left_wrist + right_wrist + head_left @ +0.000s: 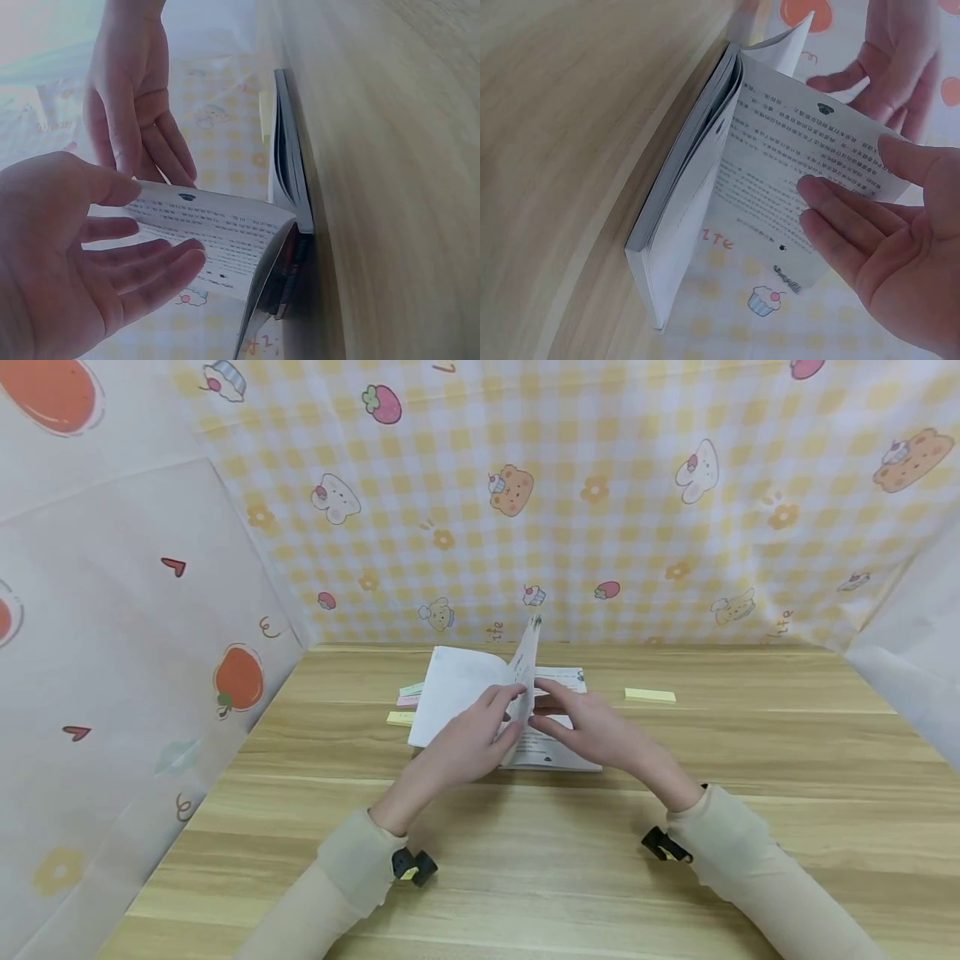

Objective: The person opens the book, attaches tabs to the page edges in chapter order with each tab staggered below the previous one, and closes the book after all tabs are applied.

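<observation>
Checked yellow cloth with cartoon bears and strawberries walls in a wooden table (675,860). Head view: an open book (457,693) lies flat near the table's far middle. One page (527,664) stands upright between both hands. Left hand (472,739) and right hand (592,727) meet at that page's lower edge, fingers pinching it from either side, probably to keep it from falling over. Pastel sticky-note strips (408,702) poke out left of the book; a yellow strip (649,695) lies well apart on the right.

Left wrist view: left hand (82,255) is mostly relaxed, thumb over and fingers under the printed page (217,229); contact is blurred, so the pinch looks light.

Right wrist view: right hand (885,240) does the same, thumb on top, fingers beneath the page (795,172), lifting it off the page block (682,225).
</observation>
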The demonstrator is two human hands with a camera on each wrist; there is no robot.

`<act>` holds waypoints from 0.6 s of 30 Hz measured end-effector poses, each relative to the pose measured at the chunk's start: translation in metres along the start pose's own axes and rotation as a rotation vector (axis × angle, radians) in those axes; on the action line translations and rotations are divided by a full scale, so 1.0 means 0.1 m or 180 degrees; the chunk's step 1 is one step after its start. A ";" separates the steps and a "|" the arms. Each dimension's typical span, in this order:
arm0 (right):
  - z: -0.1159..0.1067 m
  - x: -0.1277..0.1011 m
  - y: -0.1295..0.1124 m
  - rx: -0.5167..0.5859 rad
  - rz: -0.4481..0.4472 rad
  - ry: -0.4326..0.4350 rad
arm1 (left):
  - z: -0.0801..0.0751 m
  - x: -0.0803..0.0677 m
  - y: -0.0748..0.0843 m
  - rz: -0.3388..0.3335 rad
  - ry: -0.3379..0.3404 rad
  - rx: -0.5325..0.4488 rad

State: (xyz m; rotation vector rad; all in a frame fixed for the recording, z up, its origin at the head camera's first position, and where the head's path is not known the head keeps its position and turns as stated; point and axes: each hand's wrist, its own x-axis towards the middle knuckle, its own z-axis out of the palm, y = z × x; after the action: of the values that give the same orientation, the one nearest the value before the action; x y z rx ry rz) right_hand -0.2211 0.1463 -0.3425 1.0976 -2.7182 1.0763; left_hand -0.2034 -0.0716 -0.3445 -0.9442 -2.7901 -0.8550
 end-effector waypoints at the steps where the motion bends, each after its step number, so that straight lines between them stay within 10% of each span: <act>1: 0.00 0.01 0.00 -0.0002 0.0003 -0.0006 | -0.01 0.00 0.00 0.0020 0.0043 -0.0038; 18: 0.10 0.11 -0.08 0.0055 -0.0109 -0.0109 | -0.07 0.01 0.01 0.0025 0.0332 -0.0282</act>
State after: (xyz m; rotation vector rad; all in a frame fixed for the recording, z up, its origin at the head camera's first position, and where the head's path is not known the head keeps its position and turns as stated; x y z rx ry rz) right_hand -0.2222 0.1294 -0.3426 1.1714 -2.7104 1.0885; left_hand -0.2039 -0.0740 -0.3381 -0.8944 -2.6789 -1.0037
